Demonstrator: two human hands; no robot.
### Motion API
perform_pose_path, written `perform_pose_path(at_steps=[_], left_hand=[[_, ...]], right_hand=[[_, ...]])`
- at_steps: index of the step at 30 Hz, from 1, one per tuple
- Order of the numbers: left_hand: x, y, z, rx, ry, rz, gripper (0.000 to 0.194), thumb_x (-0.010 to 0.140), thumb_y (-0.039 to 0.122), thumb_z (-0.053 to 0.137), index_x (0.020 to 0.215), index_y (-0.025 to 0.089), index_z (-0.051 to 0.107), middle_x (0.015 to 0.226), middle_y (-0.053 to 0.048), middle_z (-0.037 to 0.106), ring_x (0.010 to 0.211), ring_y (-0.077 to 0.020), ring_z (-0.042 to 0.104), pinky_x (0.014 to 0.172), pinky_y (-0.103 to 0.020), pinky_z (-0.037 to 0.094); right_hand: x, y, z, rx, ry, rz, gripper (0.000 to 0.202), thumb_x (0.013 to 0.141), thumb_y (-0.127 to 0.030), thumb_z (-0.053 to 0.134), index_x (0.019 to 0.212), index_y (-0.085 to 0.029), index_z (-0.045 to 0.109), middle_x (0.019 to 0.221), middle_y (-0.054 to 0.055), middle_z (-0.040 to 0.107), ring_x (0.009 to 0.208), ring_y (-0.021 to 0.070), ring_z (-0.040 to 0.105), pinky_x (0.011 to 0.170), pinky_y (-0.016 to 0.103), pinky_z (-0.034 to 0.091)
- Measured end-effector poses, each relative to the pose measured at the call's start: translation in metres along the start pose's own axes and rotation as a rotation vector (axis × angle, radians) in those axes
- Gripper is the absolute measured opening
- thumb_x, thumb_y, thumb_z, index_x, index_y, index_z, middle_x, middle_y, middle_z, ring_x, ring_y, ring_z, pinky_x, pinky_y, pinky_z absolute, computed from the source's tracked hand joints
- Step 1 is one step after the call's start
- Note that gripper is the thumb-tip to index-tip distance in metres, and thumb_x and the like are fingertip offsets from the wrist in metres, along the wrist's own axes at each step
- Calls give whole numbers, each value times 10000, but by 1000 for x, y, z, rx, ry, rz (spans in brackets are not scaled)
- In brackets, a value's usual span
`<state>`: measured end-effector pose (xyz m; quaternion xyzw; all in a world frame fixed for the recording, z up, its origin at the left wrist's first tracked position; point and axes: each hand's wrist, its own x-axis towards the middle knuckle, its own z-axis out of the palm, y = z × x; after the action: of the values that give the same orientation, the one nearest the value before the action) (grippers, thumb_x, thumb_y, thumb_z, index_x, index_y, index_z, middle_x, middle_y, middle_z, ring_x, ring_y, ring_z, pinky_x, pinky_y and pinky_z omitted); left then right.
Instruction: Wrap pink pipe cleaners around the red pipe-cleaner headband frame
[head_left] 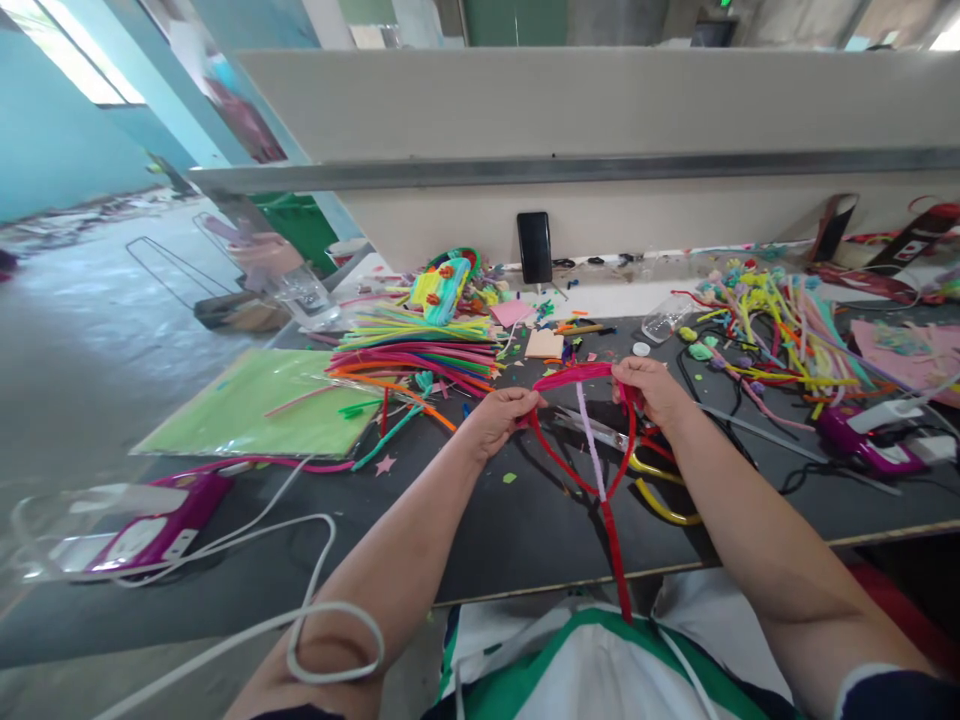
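Red loop: we hold a red pipe cleaner loop (577, 470) bent into a rounded shape above the dark tabletop (480, 540), its twisted tail hanging down toward our lap.
Pink strip: a bright pink fuzzy strip (574, 376) runs across the top of the loop, between our two hands.
Lilac stem: a pale lilac pipe cleaner (592, 445) hangs down the middle of the loop.
Left hand: our left hand (499, 418) pinches the left end of the loop, grip closed narrowly on the red wire.
Right hand: our right hand (652, 390) pinches the right end, grip closed on the pink strip and the red wire together.
Scissors: yellow-handled scissors (637, 470) lie on the tabletop just under the loop.
Left side: a pile of coloured pipe cleaners (420, 355) lies beyond our left hand, beside a green sheet (255, 405); nearer us sits a magenta glue gun (161, 530) with a white cable (300, 560).
Right side: a tangle of finished stems (772, 330) spreads out, with a second magenta glue gun (862, 440) near it.
Back: a black phone (534, 247) leans upright against the grey partition (600, 110).
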<state>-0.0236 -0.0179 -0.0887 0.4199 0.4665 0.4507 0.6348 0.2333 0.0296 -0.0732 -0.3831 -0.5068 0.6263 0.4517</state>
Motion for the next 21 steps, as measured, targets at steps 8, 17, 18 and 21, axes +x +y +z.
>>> perform_pose_path(at_steps=[8, 17, 18, 21], left_hand=[[-1, 7, -2, 251, -46, 99, 366, 736, 462, 672, 856, 118, 707, 598, 5, 580, 499, -65, 445, 515, -203, 320], [-2, 20, 9, 391, -191, 174, 361, 769, 446, 642, 916, 120, 692, 715, -27, 625, 615, -92, 502, 599, -214, 364], [-2, 23, 12, 388, -202, 170, 390, 755, 443, 657, 977, 123, 683, 749, -33, 635, 634, -99, 517, 612, -219, 377], [-1, 36, 21, 416, -192, 201, 454, 726, 443, 681, 1056, 132, 663, 811, -35, 651, 685, -116, 537, 643, -226, 391]], right_hand=[[-6, -10, 0, -274, -40, -66, 270, 728, -423, 695, 655, -176, 614, 585, 8, 661, 551, 129, 590, 564, 240, 444], [0, -22, 15, -416, -82, -91, 292, 681, -449, 722, 671, -162, 672, 557, 2, 647, 558, 128, 578, 636, 263, 443], [0, -24, 17, -451, -88, -99, 291, 679, -445, 723, 648, -160, 672, 540, 2, 641, 548, 124, 570, 628, 259, 435], [-3, -28, 20, -473, -114, -78, 270, 668, -421, 729, 623, -161, 669, 515, -2, 631, 523, 120, 562, 589, 251, 424]])
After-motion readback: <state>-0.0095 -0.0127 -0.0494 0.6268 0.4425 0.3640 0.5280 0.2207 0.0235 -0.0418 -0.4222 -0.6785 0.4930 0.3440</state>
